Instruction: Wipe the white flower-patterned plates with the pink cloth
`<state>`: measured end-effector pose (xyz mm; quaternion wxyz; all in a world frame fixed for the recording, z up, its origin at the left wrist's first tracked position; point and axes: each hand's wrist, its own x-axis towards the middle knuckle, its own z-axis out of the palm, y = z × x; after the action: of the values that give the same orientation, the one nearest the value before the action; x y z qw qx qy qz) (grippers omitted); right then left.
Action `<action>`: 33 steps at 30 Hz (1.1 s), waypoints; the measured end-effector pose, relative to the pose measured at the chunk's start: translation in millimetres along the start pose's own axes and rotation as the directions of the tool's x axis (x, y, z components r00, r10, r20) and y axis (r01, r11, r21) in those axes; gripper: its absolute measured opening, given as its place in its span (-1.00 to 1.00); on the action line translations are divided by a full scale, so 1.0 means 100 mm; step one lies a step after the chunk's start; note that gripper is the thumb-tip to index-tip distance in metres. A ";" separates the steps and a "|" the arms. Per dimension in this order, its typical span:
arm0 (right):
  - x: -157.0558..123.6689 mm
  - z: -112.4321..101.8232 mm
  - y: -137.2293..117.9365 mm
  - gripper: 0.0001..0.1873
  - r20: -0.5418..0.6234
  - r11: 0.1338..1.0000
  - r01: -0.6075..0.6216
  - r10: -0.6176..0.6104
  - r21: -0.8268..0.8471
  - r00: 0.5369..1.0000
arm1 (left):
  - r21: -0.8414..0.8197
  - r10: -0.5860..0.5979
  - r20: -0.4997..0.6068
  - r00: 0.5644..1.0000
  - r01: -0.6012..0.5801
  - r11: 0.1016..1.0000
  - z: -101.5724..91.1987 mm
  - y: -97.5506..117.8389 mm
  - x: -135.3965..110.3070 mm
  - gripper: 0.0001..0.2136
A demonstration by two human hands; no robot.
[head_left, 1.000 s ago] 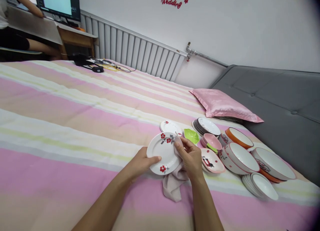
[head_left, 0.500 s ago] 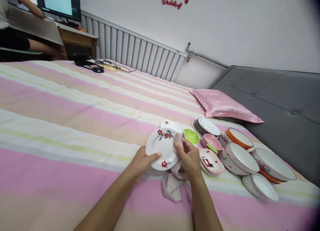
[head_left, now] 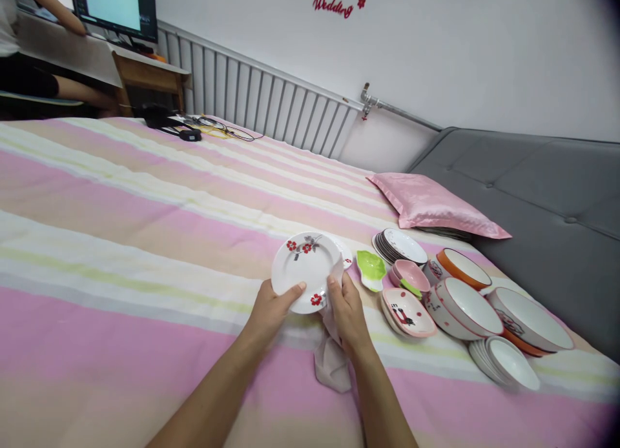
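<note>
Above the striped bed (head_left: 145, 274), a floral plate (head_left: 307, 267) is held at both sides

From the head camera, the floral plate is seen directly ahead of the forearms, raised between the two hands and tilted so that its face is turned up toward the wearer. Being round, it can be given no long axis. Its left and lower edge is pinched by the left hand (head_left: 268, 309), with the thumb laid flat over the rim and the fingers hidden underneath. At the right edge, a pale cloth (head_left: 333, 370) is pinched against the rim by the right hand (head_left: 347, 312); the rest of the cloth is left hanging below toward the bed. How far the cloth is wrapped behind the plate cannot be told.

The plate is white and glossy, and its rim is decorated with red flowers and grey leaves: a larger spray at the top, a single bloom at the lower right.

Just beyond it, a second plate (head_left: 345, 249) is mostly covered from sight. To the right, nearer the right hand, a green leaf-shaped dish (head_left: 371, 267) and a cat-patterned dish (head_left: 409, 312) are set on the bed, with pink bowls (head_left: 411, 272) placed between them and larger bowls (head_left: 472, 303) farther right.
</note>
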<state>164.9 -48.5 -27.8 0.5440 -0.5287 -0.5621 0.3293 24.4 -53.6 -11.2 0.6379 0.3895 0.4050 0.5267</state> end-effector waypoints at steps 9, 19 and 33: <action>-0.03 0.07 -0.03 -0.67 0.078 0.990 -0.108 0.101 0.095 0.992 | -0.049 0.071 -0.088 0.994 -0.075 0.996 0.02 -0.06 0.03 -0.57; -0.04 0.09 -0.08 -0.67 0.139 0.927 -0.156 0.114 0.342 0.984 | -0.020 0.113 -0.023 0.993 -0.114 0.993 0.06 0.01 -0.02 -0.57; 0.04 -0.27 -0.11 -0.60 0.188 0.990 -0.083 0.060 0.118 0.980 | 0.313 -0.147 0.336 0.930 0.037 0.949 -0.15 0.24 -0.08 -0.71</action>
<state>189.2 -53.0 -10.8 0.5097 -0.4808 -0.5689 0.4306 0.7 -57.4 6.5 0.6578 0.5510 0.3766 0.3491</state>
